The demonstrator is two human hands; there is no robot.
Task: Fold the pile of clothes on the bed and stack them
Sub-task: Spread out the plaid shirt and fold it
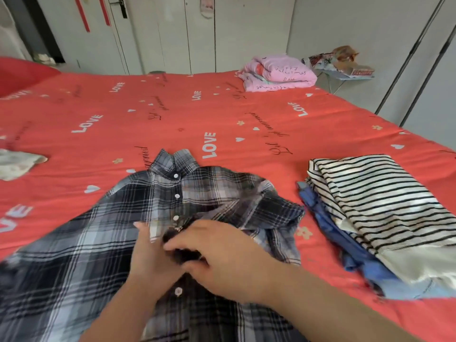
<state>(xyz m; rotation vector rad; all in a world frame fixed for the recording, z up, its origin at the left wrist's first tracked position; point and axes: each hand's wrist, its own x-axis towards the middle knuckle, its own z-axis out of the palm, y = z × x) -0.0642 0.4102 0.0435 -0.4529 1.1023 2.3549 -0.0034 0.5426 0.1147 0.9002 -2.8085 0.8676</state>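
Meeting mid-chest on the plaid shirt (74, 255), our right hand (222, 262) pinches its button line with curled fingers, while our left hand (148, 262) is too blurred to judge. The shirt lies front-up on the bed (222, 107) with its collar away from us and its hem toward us.

A pink folded blanket (278, 72) printed with handwriting lies at the far right corner of the bed (98, 99). Just beyond that corner, a small stand (345, 77) carries crinkled printed packets (343, 61). A red pillow (22, 75) sits at the far left corner. Behind the far edge stand pale grey wardrobe doors (172, 33), with a dark handle (122, 7) and two red strips (82, 13) towards the left. Pale wall panels (357, 33) with dark bars run along the right edge.
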